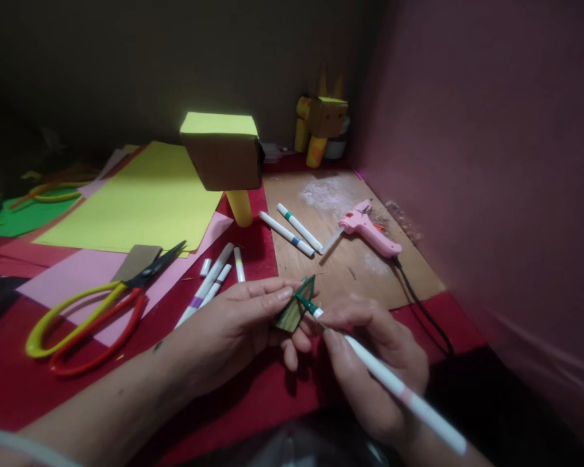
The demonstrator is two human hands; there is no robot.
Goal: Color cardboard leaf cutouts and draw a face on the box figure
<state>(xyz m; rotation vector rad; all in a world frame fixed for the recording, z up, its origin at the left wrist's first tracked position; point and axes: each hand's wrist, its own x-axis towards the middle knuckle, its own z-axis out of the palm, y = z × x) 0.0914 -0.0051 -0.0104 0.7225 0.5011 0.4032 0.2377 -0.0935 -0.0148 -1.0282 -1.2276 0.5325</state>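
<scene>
Right hand [394, 350]: closed in a writing grip around a white marker [428, 412], with thumb and forefinger near the tip, a hold that would favour fine control. The green nib touches the face of a small, flat brown piece [294, 318], which bears dark green lines along its upper edges.

Left hand [253, 311]: partly closed, pinching that piece between the thumb on top and the fingers beneath. The piece is held up off the surface and tilted, apparently so that its face meets the nib; the fingers behind seem to serve as backing.

Just beyond, on a brown board [370, 285], lie a green-banded marker [299, 227] and a blue-banded marker [286, 235], near enough for easy reach. A pink glue gun [365, 224] lies on the same board, which probably shields the red tabletop [10, 383] from glue; pale residue shows there.

Left of the hands, several loose markers [207, 285] lie together. Further left, scissors [135, 280] rest partly over pink paper [63, 279], handles towards the person, convenient for pick-up. Yellow paper [136, 194] lies behind them. A yellow-topped cardboard box [224, 155] stands beyond, and a box-headed figure [326, 117] at the rear.
</scene>
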